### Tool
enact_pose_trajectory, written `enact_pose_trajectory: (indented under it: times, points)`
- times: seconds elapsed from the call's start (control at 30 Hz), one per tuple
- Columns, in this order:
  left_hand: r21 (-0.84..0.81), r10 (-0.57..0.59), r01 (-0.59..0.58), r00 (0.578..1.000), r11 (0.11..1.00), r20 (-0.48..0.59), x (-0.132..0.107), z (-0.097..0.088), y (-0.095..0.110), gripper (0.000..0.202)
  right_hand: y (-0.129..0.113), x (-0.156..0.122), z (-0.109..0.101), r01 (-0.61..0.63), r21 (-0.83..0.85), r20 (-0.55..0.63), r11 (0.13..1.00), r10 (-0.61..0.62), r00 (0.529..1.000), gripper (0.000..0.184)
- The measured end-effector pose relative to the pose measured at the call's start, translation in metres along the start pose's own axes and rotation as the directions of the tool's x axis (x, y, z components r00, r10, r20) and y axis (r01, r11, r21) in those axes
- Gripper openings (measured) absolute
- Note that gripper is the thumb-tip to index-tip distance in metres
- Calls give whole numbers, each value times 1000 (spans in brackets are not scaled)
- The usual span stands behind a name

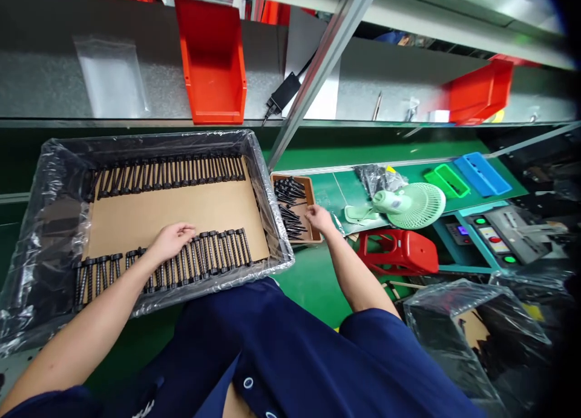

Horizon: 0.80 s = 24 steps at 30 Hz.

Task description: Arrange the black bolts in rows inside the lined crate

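My left hand (pixel 173 241) is over the lined tray (pixel 278 236), above the near row of black screw-like parts (pixel 211 253) with ribbed shafts and wide heads. Its fingers are curled together, and whatever they may hold cannot be made out. A second row of such parts (pixel 170 173) lies along the far side, on brown cardboard (pixel 177 209). My right hand (pixel 319 218) reaches over the right rim of a brown bin (pixel 310 191) with loose black parts (pixel 290 221). Its fingertips are pinched at the end of one thin black screw-like part (pixel 297 204).
Above the tray, a shelf carries a red bin (pixel 213 73), plastic bags (pixel 111 79) and a black power adapter (pixel 285 92). A slanted metal post (pixel 313 67) rises behind the brown bin. To the right are a green fan (pixel 415 205) and a red stool (pixel 402 251).
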<state>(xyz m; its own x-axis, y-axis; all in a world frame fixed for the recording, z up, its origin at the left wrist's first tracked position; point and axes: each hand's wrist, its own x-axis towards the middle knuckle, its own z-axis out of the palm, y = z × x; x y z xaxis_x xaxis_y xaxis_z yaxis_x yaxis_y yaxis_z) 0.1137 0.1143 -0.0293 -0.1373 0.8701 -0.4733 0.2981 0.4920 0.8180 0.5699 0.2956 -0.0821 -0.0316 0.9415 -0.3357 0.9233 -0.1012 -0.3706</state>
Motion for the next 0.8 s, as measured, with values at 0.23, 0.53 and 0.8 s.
enact_pose_trajectory:
  times: [0.23, 0.53, 0.8]
  points:
    - [28, -56, 73, 921, 997, -385, -30, -20, 12, 43, 55, 32, 87, 242, -318, 360, 916, -120, 925, 98]
    - [-173, -197, 125, 836, 977, -512, -62, 27, 3, 47, 86, 80, 119, 506, -200, 481, 839, -366, 797, 118]
    - [-207, -260, 172, 789, 963, -557, -50, 33, 3, 39, 67, 64, 126, 430, -406, 328, 807, -310, 892, 106]
